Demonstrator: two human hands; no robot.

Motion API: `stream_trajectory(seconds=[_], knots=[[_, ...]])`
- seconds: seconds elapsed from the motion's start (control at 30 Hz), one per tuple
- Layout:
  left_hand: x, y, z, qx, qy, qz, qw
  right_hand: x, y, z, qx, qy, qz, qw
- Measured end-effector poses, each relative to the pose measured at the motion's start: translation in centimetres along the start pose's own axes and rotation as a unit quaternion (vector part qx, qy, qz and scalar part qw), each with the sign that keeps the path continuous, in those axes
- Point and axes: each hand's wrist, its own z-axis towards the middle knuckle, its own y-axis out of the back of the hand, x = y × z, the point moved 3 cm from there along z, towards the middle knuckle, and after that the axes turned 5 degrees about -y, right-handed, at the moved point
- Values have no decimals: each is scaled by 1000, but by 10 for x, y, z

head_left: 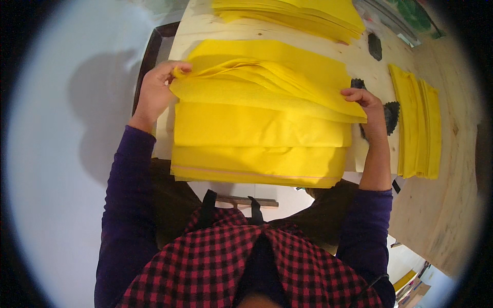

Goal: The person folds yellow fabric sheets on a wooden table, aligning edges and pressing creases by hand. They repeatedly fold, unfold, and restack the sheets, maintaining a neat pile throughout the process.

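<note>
A yellow fabric sheet [226, 91], creased and rippled along its upper side, stretches between my two hands. It lies over a stack of flat yellow fabric [257, 159] at the near edge of the table. My left hand [154, 91] is closed, pinching the left corner between thumb and fingers. At the other end, my right hand [371, 108] grips the right corner, thumb hidden under the cloth. Beside that hand lies a dark piece with a jagged edge [392, 116], partly covered by it.
Another yellow fabric pile [292, 18] sits at the table's far side. To the right, folded yellow pieces [418, 126] stand in a row on the pale wooden tabletop [370, 72]. A small dark object [375, 46] lies at the far right. A white wall or surface [56, 154] fills the left.
</note>
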Motion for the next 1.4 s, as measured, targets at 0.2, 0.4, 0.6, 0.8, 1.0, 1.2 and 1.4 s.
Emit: stream_trajectory(seconds=[0.2,0.4,0.6,0.8,1.0,1.2,1.4], knots=[[-19,1,6,6,-124,121,985,2,0,-2,0,8,-3,1000],[-14,0,4,-31,-33,130,991,2,1,-3,-4,14,-33,999],[-4,5,5,8,-50,109,993,1,-1,-2,-10,8,7,1000],[-4,-1,5,-20,-20,-18,999,-2,0,-2,9,16,25,1000],[-19,-5,0,-24,17,-15,999,-3,2,-2,1,18,1,1000],[-10,-1,-4,-33,101,-82,991,-1,-1,-2,8,18,-5,1000],[-5,-1,-6,-18,4,41,999,-3,2,-4,6,32,11,999]])
